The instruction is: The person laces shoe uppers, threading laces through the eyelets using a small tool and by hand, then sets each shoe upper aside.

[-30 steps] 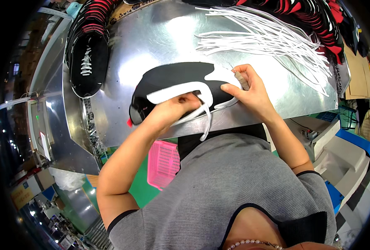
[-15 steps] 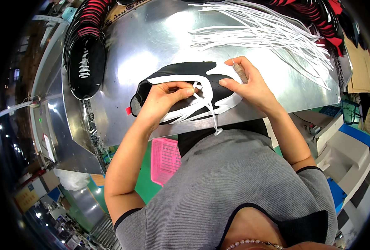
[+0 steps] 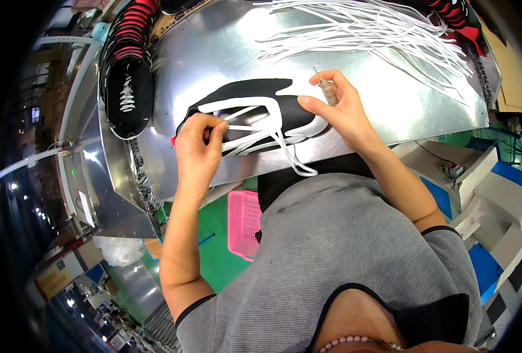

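Observation:
A black and white shoe upper [image 3: 250, 88] lies flat on the metal tabletop in front of me. White shoelace [image 3: 243, 127] runs through its opening, and a loop of it hangs over the near table edge. The fingertips of my left hand [image 3: 197, 141] are pinched on a strand of this lace, pulled taut toward the upper's left end, near a small red tab. Beyond the upper's right end, my right hand [image 3: 348, 112] grips an awl [image 3: 328, 93] with a wrapped-looking tan handle; its thin metal tip points up and away. My right thumb rests near the white toe edging.
A spread bundle of white laces [image 3: 361, 32] lies at the far right. On the left stands a long row of nested black and red shoe uppers [image 3: 128, 94], with more uppers at the far right corner. Below the table, a pink basket [image 3: 243, 223] sits on the green floor.
My left hand has moved left from the upper's middle, drawing the lace strand out straight. The right hand stays by the toe end with the awl. The whole view has shifted slightly.

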The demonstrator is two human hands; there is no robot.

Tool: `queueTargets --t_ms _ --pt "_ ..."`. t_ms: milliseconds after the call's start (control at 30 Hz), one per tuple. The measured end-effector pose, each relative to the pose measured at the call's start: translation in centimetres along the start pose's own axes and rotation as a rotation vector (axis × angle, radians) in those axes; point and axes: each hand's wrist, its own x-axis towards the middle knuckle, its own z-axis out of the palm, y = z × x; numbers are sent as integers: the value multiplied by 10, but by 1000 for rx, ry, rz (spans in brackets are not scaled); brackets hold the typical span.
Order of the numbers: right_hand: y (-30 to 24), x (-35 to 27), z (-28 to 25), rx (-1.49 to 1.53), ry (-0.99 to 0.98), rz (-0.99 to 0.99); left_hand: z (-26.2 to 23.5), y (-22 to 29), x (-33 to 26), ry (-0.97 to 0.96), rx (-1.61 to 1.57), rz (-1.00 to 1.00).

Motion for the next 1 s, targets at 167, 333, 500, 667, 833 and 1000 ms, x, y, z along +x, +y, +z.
queueTargets --t_ms 167,333,500,667,833,1000 --pt "5 7 3 55 39 -37 -32 -54 -22 269 68 13" --pt "3 18 -22 193 111 -10 -154 -222 -117 525 519 -411" --pt "2 22 -23 -91 73 61 -90 -109 -58 490 209 -193" --pt "-11 21 -20 -436 90 49 -45 51 -13 4 -856 136" --pt "-15 25 -47 -659 133 -309 -24 70 31 -262 -577 515" --pt "-40 14 -14 -92 -171 -216 0 52 48 -89 -419 310"
